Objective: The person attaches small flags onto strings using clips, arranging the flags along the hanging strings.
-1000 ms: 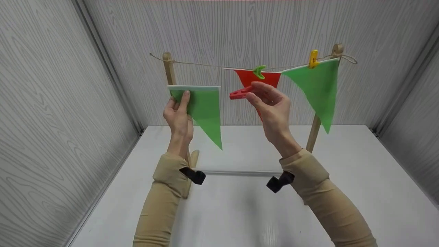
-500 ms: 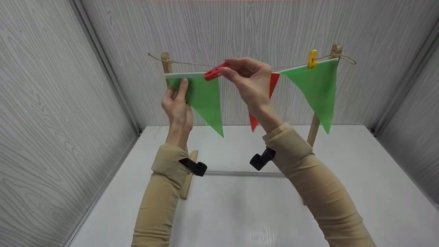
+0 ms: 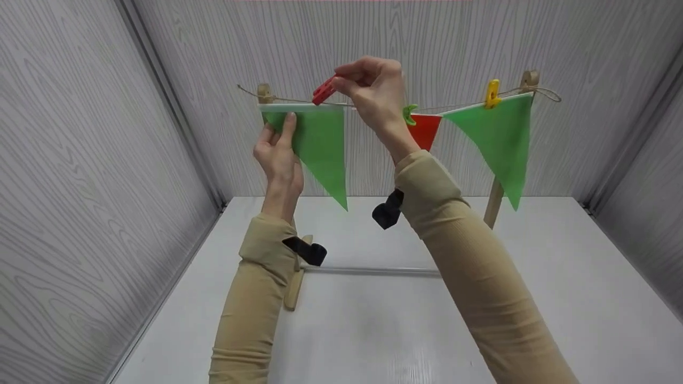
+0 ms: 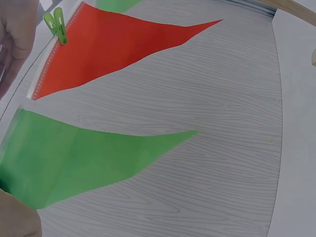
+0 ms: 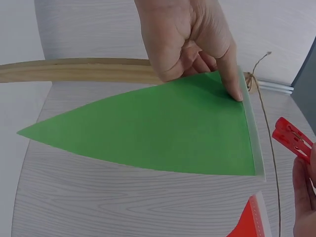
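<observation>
My left hand (image 3: 277,154) pinches a green triangular flag (image 3: 320,144) near its upper left corner, thumb on the front and fingers behind. The flag's white top edge lies close to the twine (image 3: 294,100); in the right wrist view a small gap shows between edge and twine (image 5: 270,148). Between thumb and fingers, my right hand (image 3: 373,93) pinches a red clothespin (image 3: 324,90), its tip just above the flag's top edge. A red flag (image 3: 425,130) hangs to the right under a green clothespin (image 3: 410,114), partly hidden by my right wrist.
At the right, another green flag (image 3: 499,138) hangs from the twine by a yellow clothespin (image 3: 492,94). Wooden posts (image 3: 530,80) hold up the twine at both ends. A rod (image 3: 373,271) runs low between them, above a white surface (image 3: 368,330).
The left hand has raised the green flag to the twine's height. My right hand has carried the red clothespin up and left, from before the red flag to above the green flag's edge.
</observation>
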A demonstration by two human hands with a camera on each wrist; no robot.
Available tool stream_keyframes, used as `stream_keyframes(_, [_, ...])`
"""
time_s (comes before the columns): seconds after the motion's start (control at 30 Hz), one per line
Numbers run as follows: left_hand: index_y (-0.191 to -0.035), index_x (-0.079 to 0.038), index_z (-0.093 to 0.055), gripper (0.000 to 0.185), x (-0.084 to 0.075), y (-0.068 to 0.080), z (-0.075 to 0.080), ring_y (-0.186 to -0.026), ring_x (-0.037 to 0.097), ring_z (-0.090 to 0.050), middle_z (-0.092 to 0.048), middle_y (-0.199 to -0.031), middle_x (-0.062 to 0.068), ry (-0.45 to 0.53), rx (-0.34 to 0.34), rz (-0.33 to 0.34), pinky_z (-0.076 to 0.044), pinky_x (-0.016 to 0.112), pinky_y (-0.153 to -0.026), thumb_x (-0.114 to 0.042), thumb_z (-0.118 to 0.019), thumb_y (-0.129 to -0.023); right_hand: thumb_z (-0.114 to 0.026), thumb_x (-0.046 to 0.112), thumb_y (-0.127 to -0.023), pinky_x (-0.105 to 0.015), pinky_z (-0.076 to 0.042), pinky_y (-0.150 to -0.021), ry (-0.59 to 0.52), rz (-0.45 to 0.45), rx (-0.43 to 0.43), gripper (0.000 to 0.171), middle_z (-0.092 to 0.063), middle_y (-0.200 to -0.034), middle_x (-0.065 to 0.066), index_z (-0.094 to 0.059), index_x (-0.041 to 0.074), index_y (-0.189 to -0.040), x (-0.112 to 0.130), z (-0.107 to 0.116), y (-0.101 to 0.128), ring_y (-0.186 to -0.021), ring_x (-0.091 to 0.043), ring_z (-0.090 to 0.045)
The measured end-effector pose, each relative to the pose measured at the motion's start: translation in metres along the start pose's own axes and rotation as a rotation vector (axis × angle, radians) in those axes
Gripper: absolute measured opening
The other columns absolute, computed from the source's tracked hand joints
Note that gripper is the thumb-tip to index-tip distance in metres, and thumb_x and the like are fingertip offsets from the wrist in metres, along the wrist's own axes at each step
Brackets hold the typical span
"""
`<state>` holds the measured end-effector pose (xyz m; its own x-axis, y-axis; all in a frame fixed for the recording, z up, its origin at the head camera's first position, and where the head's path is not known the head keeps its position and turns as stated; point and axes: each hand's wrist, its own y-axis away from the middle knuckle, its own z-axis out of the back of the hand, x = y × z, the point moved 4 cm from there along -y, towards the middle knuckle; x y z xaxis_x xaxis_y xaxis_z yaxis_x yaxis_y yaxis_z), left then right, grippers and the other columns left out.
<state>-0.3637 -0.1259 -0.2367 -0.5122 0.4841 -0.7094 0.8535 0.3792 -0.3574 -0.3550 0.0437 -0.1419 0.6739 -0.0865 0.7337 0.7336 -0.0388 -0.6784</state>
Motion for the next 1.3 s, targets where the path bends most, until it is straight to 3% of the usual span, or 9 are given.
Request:
stream_keyframes(0.3, [-0.140, 0.003, -0.052, 0.046, -0.002, -0.003, -0.001, -0.129, 0.027, -0.060, -0.059, -0.139, 0.021, 0.003, -0.009, 0.018, -0.052, 0.029, -0.106, -0.010, -0.063, -0.098, -0.075, 0.003, -0.089, -0.019, -0.053, -0.071, 0.096, -0.055, 0.018, 0.012, -0.077, -0.098, -0.016, -0.077, -0.002, -0.100, -0.006, -0.006, -0.003, -0.074, -0.009, -0.064])
stream_keyframes(0.5, [-0.140, 0.002, -0.053, 0.045, -0.002, -0.003, -0.001, -0.127, 0.027, -0.062, -0.061, -0.138, 0.020, -0.001, -0.017, 0.032, -0.052, 0.031, -0.105, -0.011, -0.064, -0.098, -0.074, 0.001, -0.089, -0.019, -0.055, -0.071, 0.069, -0.058, 0.020, 0.011, -0.077, -0.097, -0.017, -0.078, -0.002, -0.098, -0.007, -0.011, -0.003, -0.073, -0.009, -0.065])
stream_keyframes(0.77, [-0.141, 0.004, -0.051, 0.045, -0.004, -0.002, -0.005, -0.129, 0.027, -0.060, -0.059, -0.139, 0.022, -0.004, 0.030, 0.014, -0.051, 0.028, -0.105, -0.008, -0.062, -0.098, -0.074, 0.001, -0.089, -0.021, -0.057, -0.078, 0.077, -0.058, -0.001, 0.011, -0.077, -0.100, -0.016, -0.077, -0.002, -0.099, -0.005, -0.010, -0.005, -0.080, -0.012, -0.069])
stream_keyframes(1.03, [-0.142, 0.004, -0.050, 0.046, -0.006, -0.003, -0.006, -0.132, 0.029, -0.058, -0.057, -0.142, 0.023, 0.025, 0.025, 0.014, -0.051, 0.027, -0.105, -0.005, -0.062, -0.098, -0.072, 0.000, -0.090, -0.022, -0.058, -0.076, 0.095, -0.078, 0.024, 0.011, -0.077, -0.100, -0.016, -0.078, -0.001, -0.099, -0.006, -0.019, -0.003, -0.079, -0.013, -0.071])
stream_keyframes(1.3, [-0.142, 0.004, -0.051, 0.046, -0.007, -0.003, -0.005, -0.134, 0.028, -0.057, -0.058, -0.142, 0.022, 0.035, 0.025, 0.026, -0.051, 0.029, -0.107, -0.006, -0.062, -0.098, -0.071, 0.002, -0.092, -0.024, -0.061, -0.073, 0.086, -0.102, 0.068, 0.018, -0.076, -0.106, -0.019, -0.076, -0.003, -0.108, -0.007, -0.023, 0.000, -0.089, -0.025, -0.074])
